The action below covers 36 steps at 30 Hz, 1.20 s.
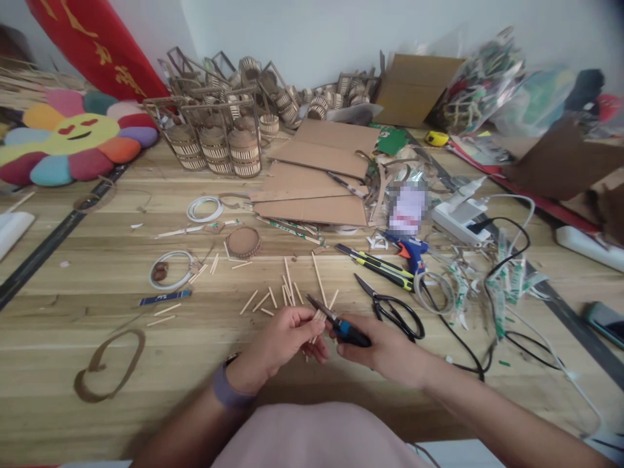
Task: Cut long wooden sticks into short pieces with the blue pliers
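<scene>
Wooden sticks (pixel 319 316) sit pinched in the left hand (pixel 288 335) while the right hand (pixel 377 344) grips a black-and-blue tool (pixel 350 332).

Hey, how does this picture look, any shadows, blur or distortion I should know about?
Head view: soft light, with a dim shadow on the table below the hands; head view: the plastic bags at upper right look smeared; head view: the flower cushion near the left edge seems stretched; head view: a patch above the glue gun is pixelated.
</scene>
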Motion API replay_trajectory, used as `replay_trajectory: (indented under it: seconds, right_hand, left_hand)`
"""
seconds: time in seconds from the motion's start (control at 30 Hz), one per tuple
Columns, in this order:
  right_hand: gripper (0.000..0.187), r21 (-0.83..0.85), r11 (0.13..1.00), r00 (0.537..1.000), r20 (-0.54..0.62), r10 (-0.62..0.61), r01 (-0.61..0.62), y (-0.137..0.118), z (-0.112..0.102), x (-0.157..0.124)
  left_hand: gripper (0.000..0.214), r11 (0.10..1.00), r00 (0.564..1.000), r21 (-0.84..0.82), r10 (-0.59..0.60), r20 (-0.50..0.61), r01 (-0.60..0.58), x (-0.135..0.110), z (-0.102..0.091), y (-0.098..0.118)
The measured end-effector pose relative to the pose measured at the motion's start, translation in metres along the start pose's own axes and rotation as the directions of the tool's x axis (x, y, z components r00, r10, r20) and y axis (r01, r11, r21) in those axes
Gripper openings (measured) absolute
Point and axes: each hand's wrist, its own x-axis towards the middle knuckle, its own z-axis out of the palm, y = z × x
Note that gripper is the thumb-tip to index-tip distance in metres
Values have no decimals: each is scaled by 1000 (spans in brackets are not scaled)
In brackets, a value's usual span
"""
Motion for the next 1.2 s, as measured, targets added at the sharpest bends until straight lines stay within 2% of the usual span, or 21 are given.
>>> replay_trajectory:
  seconds: [0.23, 0.37, 0.5, 0.73, 1.03, 1.2]
  right_hand:
    - [20, 16, 1000, 1000, -19, 1, -1, -4, 0, 0]
    - [24, 42, 999, 999, 37, -5, 3, -1, -3, 0]
    - [31, 125, 992, 994, 112, -17, 3, 2, -8, 0]
    - [38, 304, 937, 972, 204, 113, -173, -2, -12, -4]
    - [32, 310, 928, 969, 194, 150, -206, -10, -11, -5]
    - [25, 277, 938, 971, 170, 166, -209, -7, -8, -4]
  left_hand:
    - [49, 1000, 1000, 12, 22, 6, -22, 2, 1, -4]
    - [50, 997, 997, 40, 73, 7, -73, 2, 0, -4]
    - [51, 999, 999, -8, 45, 2, -45, 1, 1, -1]
    - [48, 994, 1000, -109, 3, 26, 0, 0, 0, 0]
    - [45, 994, 999, -111, 1, 33, 3, -2, 1, 5]
    - [47, 995, 999, -100, 13, 45, -8, -2, 3, 7]
